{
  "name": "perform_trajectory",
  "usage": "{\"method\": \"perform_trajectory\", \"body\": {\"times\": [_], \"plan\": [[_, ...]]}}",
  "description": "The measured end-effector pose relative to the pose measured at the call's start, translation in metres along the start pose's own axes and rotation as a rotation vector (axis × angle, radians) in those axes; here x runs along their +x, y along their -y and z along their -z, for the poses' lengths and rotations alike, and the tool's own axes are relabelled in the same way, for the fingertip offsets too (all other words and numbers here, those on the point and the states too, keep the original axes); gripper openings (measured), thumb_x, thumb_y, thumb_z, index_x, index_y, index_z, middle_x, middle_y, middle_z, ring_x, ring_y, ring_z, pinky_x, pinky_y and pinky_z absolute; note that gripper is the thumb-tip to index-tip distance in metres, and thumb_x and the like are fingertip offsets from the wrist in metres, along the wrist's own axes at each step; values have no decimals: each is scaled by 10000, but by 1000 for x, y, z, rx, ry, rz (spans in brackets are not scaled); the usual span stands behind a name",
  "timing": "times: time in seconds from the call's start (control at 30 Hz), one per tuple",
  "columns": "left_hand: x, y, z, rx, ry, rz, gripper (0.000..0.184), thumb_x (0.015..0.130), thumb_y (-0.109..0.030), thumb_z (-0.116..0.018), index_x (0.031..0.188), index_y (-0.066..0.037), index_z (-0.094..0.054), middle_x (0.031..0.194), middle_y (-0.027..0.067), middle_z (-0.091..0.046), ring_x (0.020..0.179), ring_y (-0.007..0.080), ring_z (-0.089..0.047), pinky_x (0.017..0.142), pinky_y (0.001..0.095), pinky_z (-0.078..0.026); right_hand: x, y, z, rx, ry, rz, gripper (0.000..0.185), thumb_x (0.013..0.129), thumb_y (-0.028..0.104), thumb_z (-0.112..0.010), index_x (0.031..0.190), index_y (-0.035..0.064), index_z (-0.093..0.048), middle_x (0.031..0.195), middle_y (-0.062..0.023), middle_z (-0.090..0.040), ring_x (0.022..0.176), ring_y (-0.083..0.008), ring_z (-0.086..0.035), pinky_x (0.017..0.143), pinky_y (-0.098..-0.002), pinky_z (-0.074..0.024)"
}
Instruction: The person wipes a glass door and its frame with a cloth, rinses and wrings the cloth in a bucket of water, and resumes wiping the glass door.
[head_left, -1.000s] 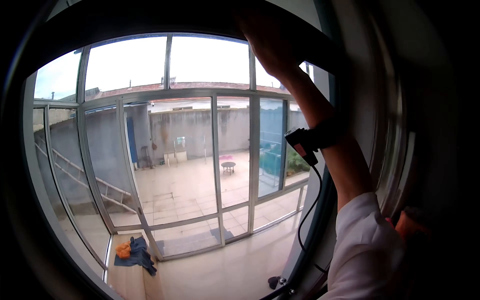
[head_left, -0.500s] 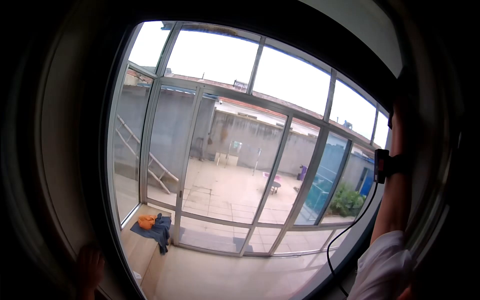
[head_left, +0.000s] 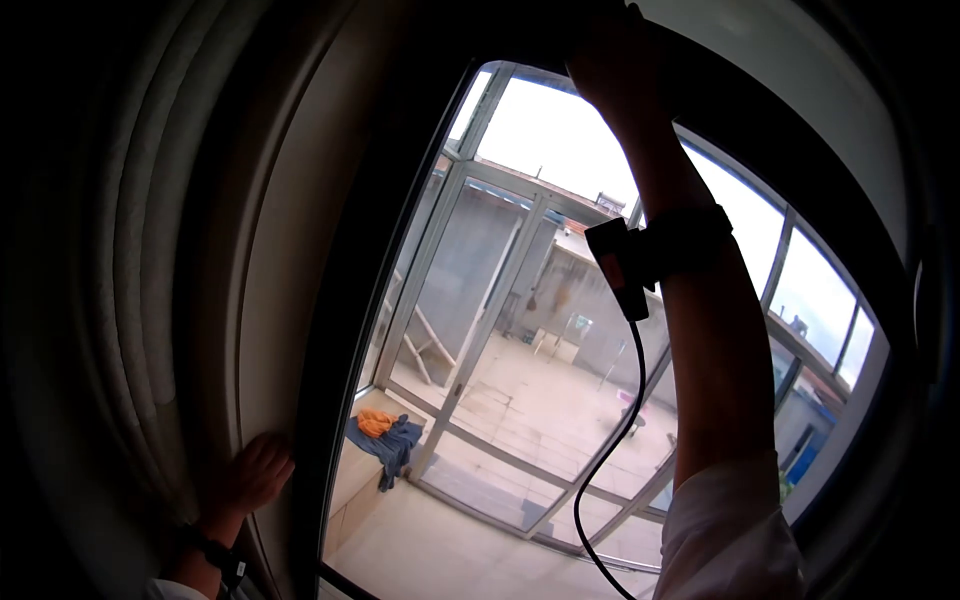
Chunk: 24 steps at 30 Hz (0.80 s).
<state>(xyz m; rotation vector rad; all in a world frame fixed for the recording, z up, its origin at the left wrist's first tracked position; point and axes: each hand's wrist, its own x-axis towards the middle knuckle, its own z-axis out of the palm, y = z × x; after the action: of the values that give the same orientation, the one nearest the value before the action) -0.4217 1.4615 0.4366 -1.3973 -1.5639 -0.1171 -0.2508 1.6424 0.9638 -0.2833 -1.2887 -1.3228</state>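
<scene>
My right hand (head_left: 620, 70) is raised to the top of the dark window frame (head_left: 335, 330), a dim shape against it. Its fingers are lost in shadow, so I cannot tell whether it grips anything. A black device (head_left: 620, 268) with a cable (head_left: 612, 440) is strapped to my right wrist. At lower left, my left hand (head_left: 258, 475) rests against the pale window jamb (head_left: 270, 230), its fingers lying along the surface and nothing visible in them. The left wrist carries a black band (head_left: 220, 560).
Beyond the opening, a glazed metal partition (head_left: 540, 210) faces a paved yard (head_left: 540, 390). An orange cloth (head_left: 375, 422) and a dark blue cloth (head_left: 388, 448) lie on a ledge below. A pale curtain (head_left: 150, 300) hangs at the left.
My view has swung left, shifting the window rightward in the picture. My right hand now appears higher and farther left along the top frame. My left hand shows more clearly on the jamb.
</scene>
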Motion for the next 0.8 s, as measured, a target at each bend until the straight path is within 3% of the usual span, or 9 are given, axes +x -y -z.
{"method": "perform_trajectory", "body": {"times": [0.1,0.17,0.3,0.47,0.6,0.77,0.8], "plan": [[2,2,10,6,31,8,183,801,-147,-501,953,-79,-578,1000,72,-546,1033,225,-496,1012,396,-339,13,24,-21,101,-45,-9,428,786,184,-500,1199,71,-503,1266,-179,-472,1232,-351,-374,996,-537,-271],[2,2,10,-10,45,5,188,787,-135,-519,960,-89,-577,985,64,-543,1027,217,-491,1015,388,-336,16,34,-20,114,23,128,408,825,210,-454,1210,81,-497,1285,-178,-461,1242,-345,-367,999,-540,-266],[4,4,10,69,18,-39,160,760,-142,-533,903,-94,-587,961,52,-543,1016,210,-486,1015,376,-331,27,43,-35,92,49,130,411,864,252,-417,1241,97,-472,1318,-156,-436,1262,-334,-344,1009,-541,-249],[-1,3,-1,103,32,-49,153,768,-179,-519,874,-92,-586,952,49,-544,1009,198,-487,1000,372,-338,44,59,-28,54,265,81,430,900,281,-370,1303,137,-414,1362,-105,-398,1288,-309,-308,1017,-553,-217],[-3,3,0,115,14,-49,136,785,-187,-522,860,-92,-585,961,47,-544,1012,196,-487,1006,368,-333,54,72,-41,84,227,109,411,896,277,-377,1276,138,-453,1347,-106,-416,1279,-310,-323,1016,-561,-206],[0,5,2,152,-26,-59,141,789,-189,-518,861,-91,-589,963,53,-547,997,195,-499,999,362,-348,39,75,-30,120,244,238,395,891,230,-393,1253,94,-471,1314,-125,-448,1257,-318,-355,1032,-496,-238],[1,5,3,146,-23,-61,149,785,-188,-517,872,-90,-589,966,52,-548,1000,195,-499,997,360,-350,32,76,-29,252,138,294,332,824,95,-469,1149,74,-533,1160,-124,-534,1111,-303,-471,925,-448,-361]]}}
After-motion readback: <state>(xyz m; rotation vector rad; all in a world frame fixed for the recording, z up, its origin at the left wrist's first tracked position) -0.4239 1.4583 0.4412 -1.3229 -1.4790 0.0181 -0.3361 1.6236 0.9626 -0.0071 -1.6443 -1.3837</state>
